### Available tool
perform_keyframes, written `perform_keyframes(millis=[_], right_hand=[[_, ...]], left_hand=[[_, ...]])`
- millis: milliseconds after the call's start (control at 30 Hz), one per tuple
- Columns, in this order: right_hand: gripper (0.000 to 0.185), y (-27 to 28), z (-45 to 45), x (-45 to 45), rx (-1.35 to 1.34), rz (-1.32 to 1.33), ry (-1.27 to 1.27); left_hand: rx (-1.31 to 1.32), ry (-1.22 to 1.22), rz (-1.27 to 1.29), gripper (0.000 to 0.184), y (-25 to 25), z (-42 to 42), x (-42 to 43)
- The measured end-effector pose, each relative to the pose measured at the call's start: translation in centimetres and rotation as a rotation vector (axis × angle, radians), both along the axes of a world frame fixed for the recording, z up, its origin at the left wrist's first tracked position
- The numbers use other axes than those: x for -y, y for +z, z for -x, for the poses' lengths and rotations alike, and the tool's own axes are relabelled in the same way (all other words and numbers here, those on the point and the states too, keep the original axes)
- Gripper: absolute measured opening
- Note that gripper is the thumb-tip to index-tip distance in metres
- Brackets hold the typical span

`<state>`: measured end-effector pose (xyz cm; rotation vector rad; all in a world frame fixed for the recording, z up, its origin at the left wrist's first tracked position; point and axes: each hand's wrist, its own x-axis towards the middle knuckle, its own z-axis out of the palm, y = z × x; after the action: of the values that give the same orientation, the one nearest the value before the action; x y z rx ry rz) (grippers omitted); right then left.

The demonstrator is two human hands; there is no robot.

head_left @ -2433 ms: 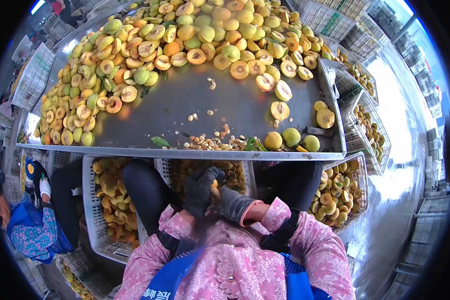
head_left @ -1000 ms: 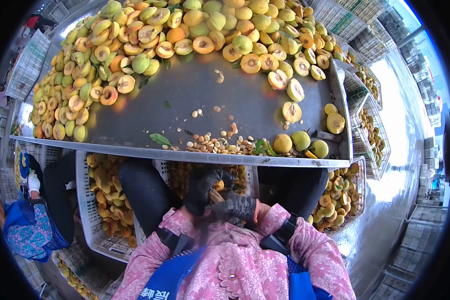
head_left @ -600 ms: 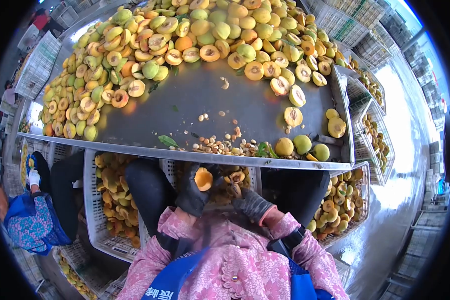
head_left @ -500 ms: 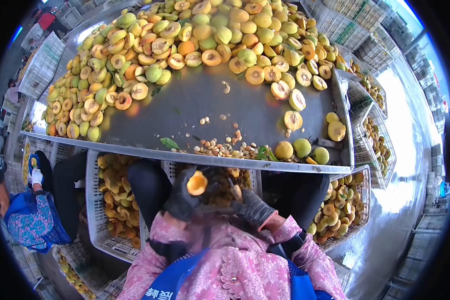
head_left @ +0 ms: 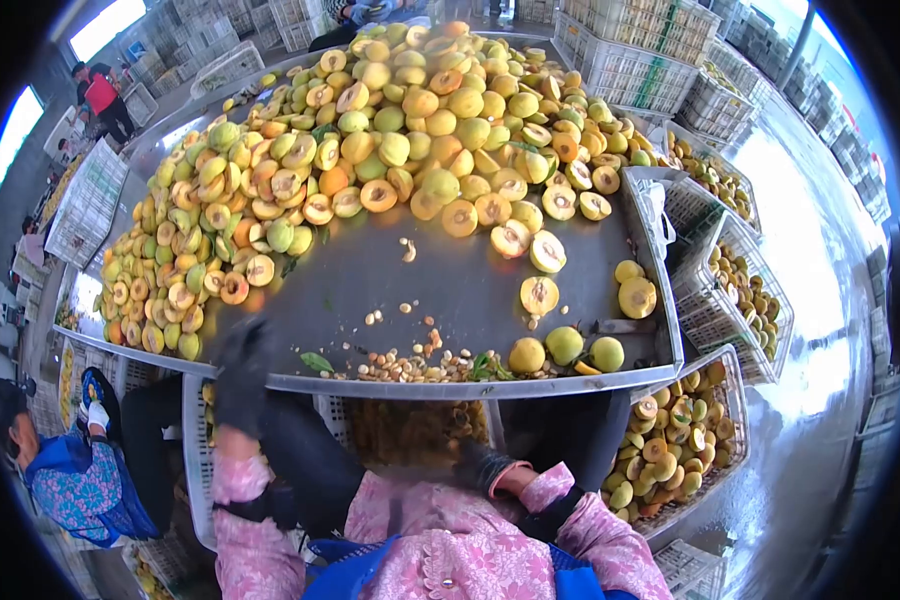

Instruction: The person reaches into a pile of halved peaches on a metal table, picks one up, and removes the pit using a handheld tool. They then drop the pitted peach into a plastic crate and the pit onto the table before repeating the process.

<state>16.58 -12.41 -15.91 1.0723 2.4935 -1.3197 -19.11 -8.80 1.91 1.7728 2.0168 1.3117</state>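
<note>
My left hand (head_left: 242, 375), in a dark glove and smeared by motion, is over the front rim of the metal table (head_left: 470, 384), near the left end of the fruit pile (head_left: 390, 130). Its fingers are too blurred to read. Low in front of my body, my right hand (head_left: 482, 468) is closed, in a dark grey glove. A small brownish tip shows at its fingers, too dark to identify. Beyond it, between my knees, stands a crate of cut fruit (head_left: 420, 430). Pits and scraps (head_left: 420, 365) lie along the table's front edge, left of three whole fruits (head_left: 564, 346).
Crates of fruit stand at the right knee (head_left: 670, 440) and along the table's right side (head_left: 745, 290). Another crate (head_left: 200, 470) is by my left leg, partly hidden. A co-worker in blue (head_left: 95, 480) sits at the left. Stacked crates (head_left: 640, 60) stand behind.
My left hand, earlier holding a hollow fruit half over the middle crate, has swung left and forward to the table rim. My right hand has moved slightly down in view. The view has tilted up.
</note>
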Motion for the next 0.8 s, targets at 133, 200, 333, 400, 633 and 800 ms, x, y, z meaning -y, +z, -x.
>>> perform_keyframes(millis=[133,200,333,400,633,800], right_hand=[[0.033,-2.4,-0.9,0.0,-0.014,0.117,-0.121],[0.028,-4.6,-0.7,-0.2,0.010,-0.064,0.147],[0.024,-4.0,-0.6,-0.4,-0.116,-0.252,0.173],[0.026,-1.0,-0.4,-1.5,-0.084,-0.070,0.046],[0.031,1.2,0.6,-2.4,-0.121,0.001,0.044],[0.032,1.6,0.6,-1.0,-0.148,-0.374,-0.207]], left_hand=[[0.042,-0.181,0.139,0.029,-0.1,-8.9,-12.1],[-0.016,-0.238,0.160,0.031,-1.5,-12.2,-18.2],[-0.419,-0.194,-0.007,0.037,-4.6,-17.3,-25.5],[-0.426,-0.117,0.115,0.037,-6.0,-18.7,-27.0],[0.001,-0.285,0.058,0.031,-9.0,-20.7,-25.6],[1.313,-0.572,0.448,0.027,-4.6,-18.0,-20.7]])
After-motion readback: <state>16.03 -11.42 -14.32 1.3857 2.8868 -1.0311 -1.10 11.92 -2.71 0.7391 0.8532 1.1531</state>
